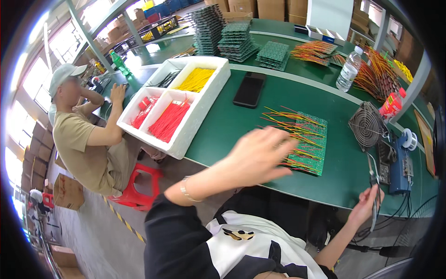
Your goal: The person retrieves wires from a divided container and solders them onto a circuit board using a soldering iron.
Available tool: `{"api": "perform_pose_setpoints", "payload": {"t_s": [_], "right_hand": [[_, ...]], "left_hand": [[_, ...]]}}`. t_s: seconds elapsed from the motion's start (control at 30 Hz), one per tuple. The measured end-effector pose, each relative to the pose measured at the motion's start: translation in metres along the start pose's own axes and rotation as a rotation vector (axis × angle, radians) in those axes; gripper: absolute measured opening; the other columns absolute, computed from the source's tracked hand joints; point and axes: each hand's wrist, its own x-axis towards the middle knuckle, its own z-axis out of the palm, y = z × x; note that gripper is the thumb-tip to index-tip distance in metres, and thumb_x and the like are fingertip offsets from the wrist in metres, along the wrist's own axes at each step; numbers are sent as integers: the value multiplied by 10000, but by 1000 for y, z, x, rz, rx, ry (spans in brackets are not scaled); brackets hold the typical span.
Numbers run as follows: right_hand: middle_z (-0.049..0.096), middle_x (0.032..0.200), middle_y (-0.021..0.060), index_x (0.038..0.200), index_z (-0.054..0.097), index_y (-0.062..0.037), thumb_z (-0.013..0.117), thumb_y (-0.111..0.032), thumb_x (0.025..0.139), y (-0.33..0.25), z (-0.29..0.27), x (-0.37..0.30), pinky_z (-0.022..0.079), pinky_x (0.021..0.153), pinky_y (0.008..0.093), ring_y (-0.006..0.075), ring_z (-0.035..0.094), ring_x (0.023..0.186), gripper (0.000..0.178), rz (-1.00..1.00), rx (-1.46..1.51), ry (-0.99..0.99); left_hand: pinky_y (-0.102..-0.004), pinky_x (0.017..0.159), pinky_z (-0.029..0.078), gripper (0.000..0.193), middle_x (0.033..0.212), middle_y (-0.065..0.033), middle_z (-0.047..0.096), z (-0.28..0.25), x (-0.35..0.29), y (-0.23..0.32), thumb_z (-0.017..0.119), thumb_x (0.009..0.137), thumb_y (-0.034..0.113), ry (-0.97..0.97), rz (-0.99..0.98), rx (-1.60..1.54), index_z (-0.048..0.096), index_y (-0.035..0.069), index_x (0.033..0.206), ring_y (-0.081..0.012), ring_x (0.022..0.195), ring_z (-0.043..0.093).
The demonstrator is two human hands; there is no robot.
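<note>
Judging by the layout, the step in hand is fixing wires to a panel, and it goes best if the left hand [265,153] settles the loose ends lightly, pressing flat so no joint is tugged; its fingers are spread apart and blurred, and I cannot tell whether they touch anything. The green circuit-board panel [320,160] lies just beside it at three o'clock, carrying rows of red and yellow wires [297,119] whose free ends fan out toward nine and ten o'clock. The right hand [365,202], at four o'clock from the panel, is closed around the handle of what looks like a soldering iron [373,179]; a hot tip would be wisely kept off insulation and knuckles, and each wire would best be steadied before heat arrives. The wires look thin, springy and plastic-coated, liable to cross, against the flat, rectangular, stiff-looking panel. The tabletop [223,135] is smooth and dark green. At ten o'clock from the left hand, a white foam tray [204,109] shows thick, grainy walls and square compartments; at two o'clock from the panel, a fan [365,126] wears a guard of concentric metal rings
</note>
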Motion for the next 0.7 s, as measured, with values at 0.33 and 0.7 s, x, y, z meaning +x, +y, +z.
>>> {"api": "perform_pose_setpoints", "payload": {"t_s": [0.33,0.7], "right_hand": [[470,659,0,871,511,-51,559,-150,887,-14,-45,-2,296,499,186,37,367,556,112,-64,-27,117],[457,643,-11,833,499,-68,549,-169,893,-9,-10,5,277,499,185,30,327,526,128,-38,56,31]], "left_hand": [[-309,601,469,208,668,-80,616,-87,-137,-194,709,711,158,6,-791,54,596,4,794,-203,627,598],[-242,593,423,113,708,-16,632,-78,-157,-216,696,736,121,315,-1158,-276,667,32,800,-95,665,568]]}}
